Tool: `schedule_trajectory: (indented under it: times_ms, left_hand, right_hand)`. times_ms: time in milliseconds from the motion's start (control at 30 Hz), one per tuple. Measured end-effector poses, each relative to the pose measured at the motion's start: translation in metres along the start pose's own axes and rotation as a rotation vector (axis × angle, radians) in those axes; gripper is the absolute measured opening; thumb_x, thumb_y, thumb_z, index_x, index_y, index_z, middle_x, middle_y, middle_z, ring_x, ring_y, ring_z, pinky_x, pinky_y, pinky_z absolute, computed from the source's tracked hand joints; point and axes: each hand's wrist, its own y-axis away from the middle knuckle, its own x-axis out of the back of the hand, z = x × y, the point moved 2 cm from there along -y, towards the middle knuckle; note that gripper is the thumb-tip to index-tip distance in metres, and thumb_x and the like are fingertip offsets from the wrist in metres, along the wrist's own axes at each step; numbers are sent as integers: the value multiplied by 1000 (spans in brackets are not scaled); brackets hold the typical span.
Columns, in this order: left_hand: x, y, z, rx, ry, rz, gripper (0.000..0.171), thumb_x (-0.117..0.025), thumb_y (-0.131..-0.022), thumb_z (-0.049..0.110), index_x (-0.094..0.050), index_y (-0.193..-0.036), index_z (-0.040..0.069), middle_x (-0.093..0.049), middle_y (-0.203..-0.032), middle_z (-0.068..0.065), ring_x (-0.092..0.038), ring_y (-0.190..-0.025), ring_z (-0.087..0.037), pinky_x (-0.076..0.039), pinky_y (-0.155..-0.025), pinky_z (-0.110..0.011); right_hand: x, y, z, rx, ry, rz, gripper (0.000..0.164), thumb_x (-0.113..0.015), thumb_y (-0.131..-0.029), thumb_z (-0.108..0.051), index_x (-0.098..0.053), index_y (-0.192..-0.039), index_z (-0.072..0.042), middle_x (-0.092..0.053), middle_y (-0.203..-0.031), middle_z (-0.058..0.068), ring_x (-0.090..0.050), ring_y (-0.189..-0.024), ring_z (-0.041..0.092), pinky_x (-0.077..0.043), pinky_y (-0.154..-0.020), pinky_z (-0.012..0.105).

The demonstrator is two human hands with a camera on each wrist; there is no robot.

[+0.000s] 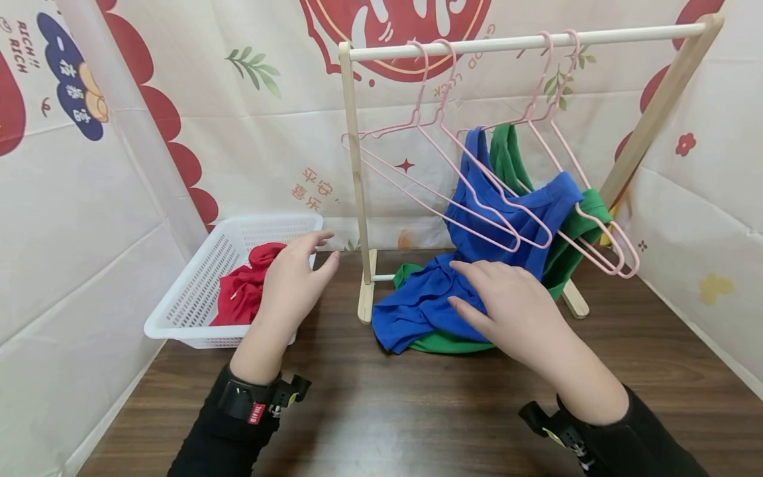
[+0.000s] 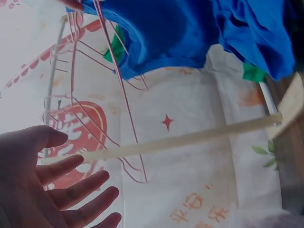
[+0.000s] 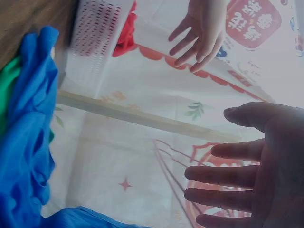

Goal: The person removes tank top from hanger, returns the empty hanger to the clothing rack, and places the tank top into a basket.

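Note:
My left hand point(image 1: 292, 278) is over the right side of a white plastic basket point(image 1: 179, 318), its fingers extended and holding nothing. A crumpled red garment point(image 1: 241, 291) lies in that basket, partly behind the hand. My right hand point(image 1: 518, 311), also bare of any load, is in front of a blue sleeveless garment point(image 1: 417, 301); whether it touches the cloth I cannot tell. The blue garment and a green garment point(image 1: 560, 265) behind it hang from the right-hand pink hangers point(image 1: 566, 152), their lower parts bunched on the table. Two more pink hangers point(image 1: 441, 159) overlap in front of the blue cloth.
A rack with a white rail point(image 1: 507, 45) and wooden posts point(image 1: 356, 165) stands on the dark wooden table point(image 1: 381, 411). Printed cloth walls point(image 1: 256, 152) enclose the back and sides. The rack's left foot point(image 1: 367, 291) sits between the basket and the garments.

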Motion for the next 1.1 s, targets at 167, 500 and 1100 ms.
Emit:
schedule_trajectory:
  times_ms: [167,500,1100]
  left_hand:
    - [-4,0,12,-10,22,5,37,-54,-85,41,-53,-120,27,-58,-112,2,-50,-102,-13,-46,-82,-42]
    - [-10,0,31,-25,154,5,37,-54,-86,39,-53,-120,25,-58,-112,1,-52,-101,-16,-46,-80,-44]
    - [-23,13,40,-26,276,67,32,-53,-87,39,-54,-118,29,-60,-106,7,-51,-98,-8,-48,-77,-40]
  right_hand:
    - [16,2,-2,-2,-22,118,46,-54,-86,-39,-50,-122,-10,-61,-108,9,-54,-98,22,-48,-80,48]
    - [44,7,9,-136,-29,427,39,-59,-83,-27,-55,-118,-10,-62,-106,12,-53,-98,28,-44,-81,52]
    - [62,6,17,-303,41,829,41,-48,-86,-29,-54,-110,3,-53,-106,27,-43,-100,42,-32,-79,61]
